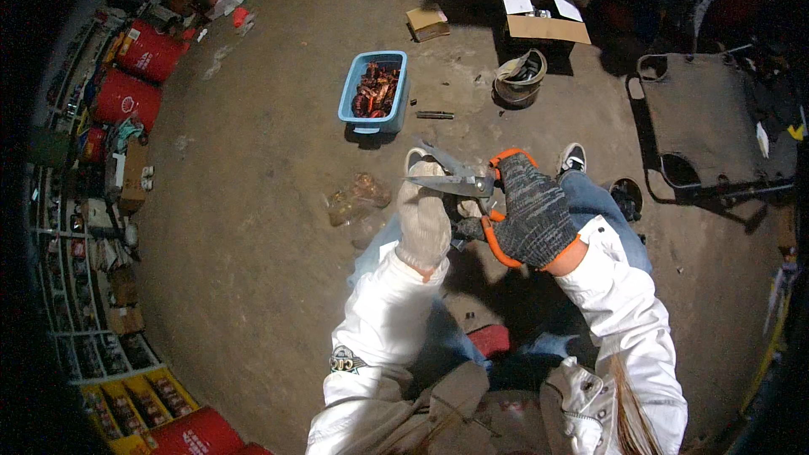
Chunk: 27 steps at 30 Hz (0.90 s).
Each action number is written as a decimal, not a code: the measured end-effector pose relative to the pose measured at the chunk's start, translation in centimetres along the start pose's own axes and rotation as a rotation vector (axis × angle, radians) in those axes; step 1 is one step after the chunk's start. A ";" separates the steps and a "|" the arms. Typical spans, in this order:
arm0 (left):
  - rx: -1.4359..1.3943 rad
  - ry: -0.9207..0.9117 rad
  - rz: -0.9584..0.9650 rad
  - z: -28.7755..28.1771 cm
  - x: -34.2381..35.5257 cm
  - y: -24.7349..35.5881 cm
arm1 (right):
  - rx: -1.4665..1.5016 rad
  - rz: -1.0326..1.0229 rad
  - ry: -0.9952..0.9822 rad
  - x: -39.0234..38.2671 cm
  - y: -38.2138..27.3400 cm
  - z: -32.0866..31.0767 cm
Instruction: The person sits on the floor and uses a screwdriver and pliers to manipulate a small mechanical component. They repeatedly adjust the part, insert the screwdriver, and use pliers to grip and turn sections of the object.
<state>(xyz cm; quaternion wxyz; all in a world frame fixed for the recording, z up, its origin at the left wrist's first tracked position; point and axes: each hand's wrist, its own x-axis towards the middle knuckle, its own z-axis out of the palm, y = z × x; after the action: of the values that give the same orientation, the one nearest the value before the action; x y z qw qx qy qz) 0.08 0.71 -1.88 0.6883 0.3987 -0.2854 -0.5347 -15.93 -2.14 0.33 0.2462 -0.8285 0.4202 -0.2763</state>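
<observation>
My right hand (539, 211), in a grey-and-black knit glove with an orange cuff, is closed on a pair of large scissors (459, 185) with orange loop handles. The blades stand apart and point left, reaching across the fingers of my left hand. My left hand (424, 221) wears a cream-white glove. Its fingers look curled under the blades, and what they hold, if anything, is hidden. A small greyish piece shows between the two hands, too unclear to name. Left of my left hand, a clear plastic bag (358, 200) with brownish contents lies on the floor.
Ahead stands a blue plastic bin (346, 105) of coppery-red parts, beside dark rods (435, 115). A bucket (516, 98), an open carton (549, 29) and a small cardboard box (427, 23) stand beyond. A folding frame seat (716, 118) is right; red drums (126, 99) and shelves line the left.
</observation>
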 end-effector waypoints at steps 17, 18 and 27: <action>0.173 -0.076 0.070 -0.3 -0.7 0.8 | 0.145 0.176 -0.349 0.0 -1.1 -0.8; 0.010 -0.092 -0.030 -0.1 -0.8 1.2 | 0.216 0.157 -0.366 0.1 -0.9 -0.9; -0.171 -0.146 -0.002 1.1 -0.2 1.4 | 0.329 0.080 -0.289 -0.6 1.4 0.0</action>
<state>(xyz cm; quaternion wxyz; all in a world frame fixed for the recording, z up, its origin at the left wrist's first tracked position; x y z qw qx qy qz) -0.22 0.83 -0.12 0.6967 0.2985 -0.2878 -0.5854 -17.05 -2.36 -0.77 0.4464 -0.7908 0.3626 -0.2095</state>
